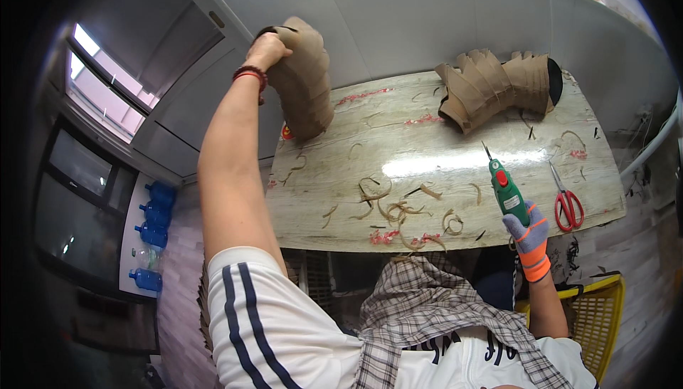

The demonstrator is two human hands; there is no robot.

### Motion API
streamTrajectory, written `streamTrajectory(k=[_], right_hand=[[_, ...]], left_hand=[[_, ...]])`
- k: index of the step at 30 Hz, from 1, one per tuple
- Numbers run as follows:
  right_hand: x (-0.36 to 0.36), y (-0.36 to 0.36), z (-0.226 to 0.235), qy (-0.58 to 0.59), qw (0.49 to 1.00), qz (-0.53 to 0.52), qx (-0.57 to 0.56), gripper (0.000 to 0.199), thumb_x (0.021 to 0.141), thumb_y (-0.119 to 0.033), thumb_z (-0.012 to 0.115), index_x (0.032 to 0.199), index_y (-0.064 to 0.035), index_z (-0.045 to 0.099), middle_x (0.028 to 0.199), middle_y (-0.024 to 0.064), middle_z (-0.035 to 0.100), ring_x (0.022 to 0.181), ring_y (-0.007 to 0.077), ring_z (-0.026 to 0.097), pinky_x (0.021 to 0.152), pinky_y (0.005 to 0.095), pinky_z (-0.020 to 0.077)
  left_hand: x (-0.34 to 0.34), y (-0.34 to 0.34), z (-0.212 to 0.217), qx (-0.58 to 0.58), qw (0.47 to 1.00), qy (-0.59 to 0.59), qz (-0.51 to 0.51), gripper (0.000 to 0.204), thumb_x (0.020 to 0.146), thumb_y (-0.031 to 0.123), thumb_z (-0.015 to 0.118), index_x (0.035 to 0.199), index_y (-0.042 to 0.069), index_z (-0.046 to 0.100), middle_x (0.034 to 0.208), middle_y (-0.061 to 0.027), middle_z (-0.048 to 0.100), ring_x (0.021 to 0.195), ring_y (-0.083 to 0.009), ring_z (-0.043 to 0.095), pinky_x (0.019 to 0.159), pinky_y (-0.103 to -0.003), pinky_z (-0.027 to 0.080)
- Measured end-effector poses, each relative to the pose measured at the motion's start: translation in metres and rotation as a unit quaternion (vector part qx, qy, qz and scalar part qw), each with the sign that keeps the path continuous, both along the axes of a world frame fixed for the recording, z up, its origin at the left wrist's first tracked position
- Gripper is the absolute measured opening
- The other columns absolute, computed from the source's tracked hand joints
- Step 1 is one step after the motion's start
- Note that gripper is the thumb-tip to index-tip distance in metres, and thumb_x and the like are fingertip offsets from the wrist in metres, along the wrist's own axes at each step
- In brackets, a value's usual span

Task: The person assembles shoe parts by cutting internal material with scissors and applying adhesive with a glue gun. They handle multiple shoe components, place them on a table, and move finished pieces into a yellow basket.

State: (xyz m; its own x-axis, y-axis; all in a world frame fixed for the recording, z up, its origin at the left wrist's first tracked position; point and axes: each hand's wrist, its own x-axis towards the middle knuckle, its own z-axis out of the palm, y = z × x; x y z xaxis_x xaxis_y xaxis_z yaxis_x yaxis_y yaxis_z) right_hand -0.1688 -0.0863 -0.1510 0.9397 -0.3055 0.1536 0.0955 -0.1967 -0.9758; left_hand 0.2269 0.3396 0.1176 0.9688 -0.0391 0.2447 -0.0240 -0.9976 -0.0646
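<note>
My left hand [267, 51], bare with red bracelets at the wrist, is closed on the upper end of a tall tan bundle of layered pieces [304, 79]. The bundle stands on end at the table's far left corner. In my right hand [531, 238], which wears a grey and orange glove, is a green handheld power tool [507, 193] with a red switch. Its slim pointed tip aims away from me over the table. Red-handled scissors [563, 194] lie just right of the tool. A second tan layered bundle [491, 91] lies bent at the far right.
Thin curled tan trimmings [398, 209] and red scraps [384, 237] litter the pale wood-grain table [334, 197]. A grey panel wall [398, 19] rises behind it. A yellow basket [608, 318] stands at the lower right. Several blue water bottles [153, 234] line the left.
</note>
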Motion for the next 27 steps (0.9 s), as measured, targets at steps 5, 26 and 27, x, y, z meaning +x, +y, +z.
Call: streamTrajectory(k=[5,26,27], right_hand=[[0.006,0.012,0.002,-0.038,0.999,0.023,-0.005,0.033,0.076,-0.019,0.080,0.096,-0.0002,0.061,0.072,0.0007,0.061,0.063,0.0066,0.052,0.057,0.0239,0.0446],[-0.056,0.007,0.052,-0.247,0.882,-0.069,-0.395,0.049,0.057,-0.034,0.088,0.090,-0.0033,0.067,0.071,0.0135,0.064,0.060,0.0303,0.061,0.055,0.0352,0.0485],[-0.058,0.006,0.050,-0.242,0.881,-0.068,-0.401,0.050,0.056,-0.034,0.088,0.089,-0.0035,0.067,0.071,0.0132,0.064,0.060,0.0302,0.061,0.055,0.0354,0.0486]], left_hand=[[-0.024,0.079,0.059,-0.185,0.971,-0.154,-0.013,0.049,0.073,0.030,0.079,0.105,-0.005,0.065,0.109,-0.0214,0.066,0.104,-0.0289,0.064,0.091,-0.036,0.048],[-0.306,-0.044,-0.179,-0.938,0.062,0.295,-0.170,0.030,0.097,0.014,0.045,0.117,-0.003,0.060,0.116,-0.0192,0.064,0.108,-0.0318,0.061,0.098,-0.045,0.047],[-0.309,-0.044,-0.182,-0.937,0.065,0.295,-0.174,0.030,0.097,0.014,0.044,0.116,-0.003,0.060,0.116,-0.0191,0.064,0.108,-0.0316,0.061,0.098,-0.045,0.047]])
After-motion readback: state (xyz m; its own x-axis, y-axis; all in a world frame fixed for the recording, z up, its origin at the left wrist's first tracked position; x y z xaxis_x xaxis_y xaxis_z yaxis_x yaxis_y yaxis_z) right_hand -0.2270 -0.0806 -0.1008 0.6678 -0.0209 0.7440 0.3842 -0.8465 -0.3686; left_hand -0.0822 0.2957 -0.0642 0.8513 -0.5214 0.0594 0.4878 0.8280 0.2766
